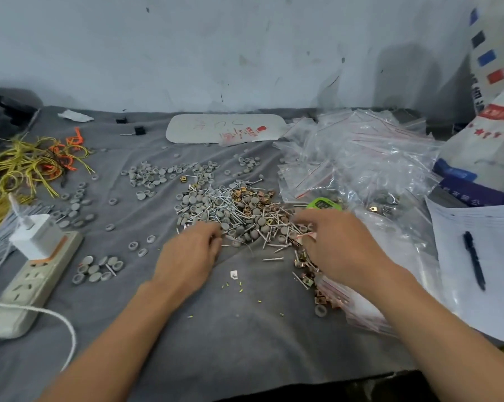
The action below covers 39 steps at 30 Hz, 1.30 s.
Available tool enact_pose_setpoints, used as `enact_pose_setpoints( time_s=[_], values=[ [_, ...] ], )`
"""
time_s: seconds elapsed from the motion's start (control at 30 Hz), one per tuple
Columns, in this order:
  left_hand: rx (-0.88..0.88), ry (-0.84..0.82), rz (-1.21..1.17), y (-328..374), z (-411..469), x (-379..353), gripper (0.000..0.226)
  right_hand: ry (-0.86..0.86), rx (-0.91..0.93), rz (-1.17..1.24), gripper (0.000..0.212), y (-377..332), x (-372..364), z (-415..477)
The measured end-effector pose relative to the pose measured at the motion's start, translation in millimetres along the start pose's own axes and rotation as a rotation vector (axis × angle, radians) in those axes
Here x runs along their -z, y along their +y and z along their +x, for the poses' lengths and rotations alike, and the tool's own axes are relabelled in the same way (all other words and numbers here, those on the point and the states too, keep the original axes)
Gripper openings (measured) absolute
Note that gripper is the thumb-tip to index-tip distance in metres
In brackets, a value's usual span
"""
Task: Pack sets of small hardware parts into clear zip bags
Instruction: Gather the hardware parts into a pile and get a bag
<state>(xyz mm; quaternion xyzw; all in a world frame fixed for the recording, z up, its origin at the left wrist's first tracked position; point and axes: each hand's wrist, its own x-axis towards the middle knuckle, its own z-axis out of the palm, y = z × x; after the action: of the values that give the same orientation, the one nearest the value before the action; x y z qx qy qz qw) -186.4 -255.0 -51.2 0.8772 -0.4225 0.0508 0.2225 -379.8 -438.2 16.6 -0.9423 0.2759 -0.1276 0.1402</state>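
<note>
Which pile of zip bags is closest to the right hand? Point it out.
The flat stack of zip bags by the right hand, partly hidden by its forearm; the big crumpled heap lies farther back by the wall.

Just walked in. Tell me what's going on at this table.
A person is working through a mixed pile of screws, grey caps and brass clips on a grey cloth. The left hand is at the pile's near left edge with fingers curled; whether it holds parts is unclear. The right hand reaches over the pile's right side, fingers stretched out. Clear zip bags lie heaped at the right, some with parts inside.
</note>
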Motion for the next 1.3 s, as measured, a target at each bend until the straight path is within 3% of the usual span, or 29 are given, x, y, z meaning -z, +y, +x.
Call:
enact_pose_setpoints(
  time_s=[0.1,0.2,0.3,0.4,0.5,0.63,0.7,0.73,0.83,0.9,1.03,1.13,1.2,1.3],
  values=[
    [0.177,0.088,-0.012,-3.9,17.5,2.6,0.008,0.067,-0.002,-0.161,0.053,25.2,17.7,-32.0],
    [0.192,0.162,0.029,12.2,16.0,3.8,0.029,0.018,-0.037,-0.106,0.075,47.3,19.8,-46.8],
    [0.084,0.178,-0.113,46.4,-3.6,2.2,0.032,0.137,-0.067,0.171,0.074,61.7,13.9,-45.2],
    [-0.188,0.024,-0.262,97.0,-36.7,-8.3,0.032,0.241,-0.108,0.486,0.061,63.6,10.7,-37.8],
    [-0.372,-0.165,-0.213,136.9,-50.0,-30.2,0.052,0.375,-0.111,0.492,0.053,65.0,7.3,-30.8],
    [-0.386,-0.188,-0.065,144.6,-34.8,-50.9,0.055,0.49,-0.126,0.47,0.051,72.4,13.1,-33.1],
    [-0.398,-0.148,-0.067,141.3,-24.7,-53.0,0.052,0.413,-0.047,0.425,0.045,73.2,14.1,-41.4],
    [-0.396,-0.135,-0.062,139.4,-20.0,-52.9,0.053,0.296,0.018,0.334,0.046,71.3,11.7,-46.3],
    [-0.382,-0.139,0.021,130.4,-1.9,-51.8,0.055,-0.16,0.06,-0.084,0.088,72.6,-2.1,-55.9],
    [-0.37,-0.177,0.045,121.7,9.0,-52.1,0.051,-0.251,-0.005,-0.1,0.083,83.1,-4.7,-56.3],
    [-0.332,-0.177,0.061,104.4,19.7,-46.5,0.045,0.013,-0.127,0.069,0.045,106.3,-1.7,-53.0],
    [-0.239,-0.083,0.015,110.9,13.0,-44.9,0.051,0.121,-0.23,0.276,0.039,111.6,-1.0,-49.2],
    [-0.352,-0.095,-0.027,139.1,1.5,-50.4,0.061,0.206,-0.254,0.419,0.046,113.0,0.8,-46.8],
    [-0.53,-0.183,-0.013,183.2,-9.8,-70.9,0.061,0.282,-0.277,0.54,0.037,113.0,-0.3,-45.2]
  ],
)
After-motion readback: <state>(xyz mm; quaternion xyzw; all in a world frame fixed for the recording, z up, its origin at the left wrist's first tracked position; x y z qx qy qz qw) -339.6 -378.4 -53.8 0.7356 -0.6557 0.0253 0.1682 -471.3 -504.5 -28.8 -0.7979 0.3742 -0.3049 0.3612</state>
